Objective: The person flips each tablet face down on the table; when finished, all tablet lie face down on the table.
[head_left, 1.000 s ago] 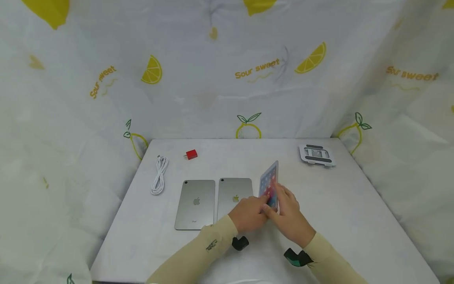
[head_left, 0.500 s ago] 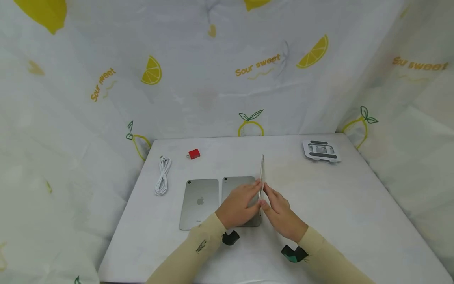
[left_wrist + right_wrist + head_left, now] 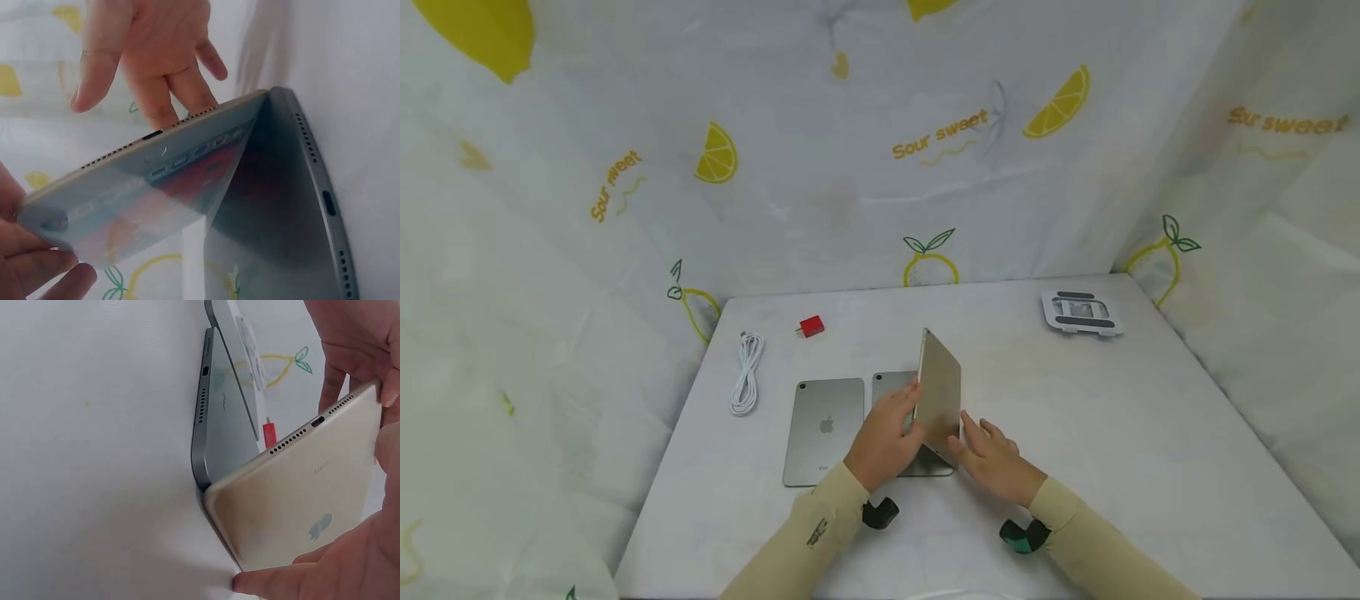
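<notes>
A gold-backed tablet [image 3: 942,387] stands tilted up on its long side, leaning left over a grey tablet [image 3: 892,383]. My left hand [image 3: 882,442] holds its raised left edge, fingers and thumb on either side of it. Its lit screen [image 3: 169,181] faces down toward the grey tablet in the left wrist view. Its lower long edge sits at the grey tablet's right edge. My right hand [image 3: 1000,471] is at the gold back near the lower right side, fingers extended, with a fingertip [image 3: 250,581] right at the lower edge in the right wrist view.
A second grey tablet [image 3: 825,437] lies face down to the left. Farther back are a coiled white cable [image 3: 747,375] and a red charger plug [image 3: 812,326]. A folded white stand [image 3: 1081,313] lies at the back right of the white table [image 3: 1112,433].
The gold tablet has turned from showing its screen, through edge-on, to showing its back as it tips left. My left hand has shifted left with its edge; the right hand stays beside it.
</notes>
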`<state>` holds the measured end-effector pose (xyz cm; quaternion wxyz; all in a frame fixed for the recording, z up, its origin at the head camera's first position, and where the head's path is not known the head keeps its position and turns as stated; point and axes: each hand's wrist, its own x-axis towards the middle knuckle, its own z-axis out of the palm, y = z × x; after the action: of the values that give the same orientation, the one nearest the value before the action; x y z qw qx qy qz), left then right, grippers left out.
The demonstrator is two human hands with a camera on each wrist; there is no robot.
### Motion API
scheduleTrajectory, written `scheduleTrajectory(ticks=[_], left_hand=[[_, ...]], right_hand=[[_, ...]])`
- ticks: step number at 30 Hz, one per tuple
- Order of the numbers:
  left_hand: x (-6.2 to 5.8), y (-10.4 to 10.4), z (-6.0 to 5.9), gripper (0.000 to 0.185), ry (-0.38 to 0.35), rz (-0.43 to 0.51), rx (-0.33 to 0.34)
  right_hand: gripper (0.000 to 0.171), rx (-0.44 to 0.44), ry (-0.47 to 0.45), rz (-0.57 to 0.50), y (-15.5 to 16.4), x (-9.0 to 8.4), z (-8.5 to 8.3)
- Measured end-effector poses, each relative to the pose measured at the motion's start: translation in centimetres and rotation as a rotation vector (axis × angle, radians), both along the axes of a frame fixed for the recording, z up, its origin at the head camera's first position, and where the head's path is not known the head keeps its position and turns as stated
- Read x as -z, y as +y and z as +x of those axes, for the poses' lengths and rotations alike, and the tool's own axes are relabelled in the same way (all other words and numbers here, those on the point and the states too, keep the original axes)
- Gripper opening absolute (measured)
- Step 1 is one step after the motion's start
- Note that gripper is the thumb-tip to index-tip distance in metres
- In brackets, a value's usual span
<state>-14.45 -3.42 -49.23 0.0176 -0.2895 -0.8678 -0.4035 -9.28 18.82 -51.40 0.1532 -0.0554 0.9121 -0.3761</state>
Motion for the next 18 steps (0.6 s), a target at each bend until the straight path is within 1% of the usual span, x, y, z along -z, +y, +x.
scheduleTrajectory(ticks=[3,5,7,9,13,16,18], left_hand=[[0.3,0.3,0.1,0.057,-0.04,0.039,-0.026],[0.7,0.6,0.2,0.059,-0.068,0.064,-0.028],[1.1,1.1,0.2,0.062,-0.104,0.091,-0.009],[1.6,1.6,0.3,0.063,-0.14,0.099,0.026],[2.6,3.0,1.0,0.065,-0.183,0.051,0.063],[2.9,4.2,1.5,0.068,-0.203,-0.006,0.075],[2.8,5.0,1.8,0.07,-0.215,-0.035,0.099]], right_hand=[[0.078,0.0,-0.004,0.013,0.5,0.0,0.2],[0.079,0.008,-0.004,0.017,0.9,-0.1,0.4],[0.082,0.021,0.01,0.025,1.3,-0.2,0.7],[0.083,0.045,0.028,0.041,1.8,-0.2,1.0],[0.085,0.102,0.057,0.08,2.9,-0.2,1.8],[0.086,0.137,0.057,0.091,3.9,-0.2,2.3],[0.086,0.15,0.062,0.102,4.6,-0.1,2.6]])
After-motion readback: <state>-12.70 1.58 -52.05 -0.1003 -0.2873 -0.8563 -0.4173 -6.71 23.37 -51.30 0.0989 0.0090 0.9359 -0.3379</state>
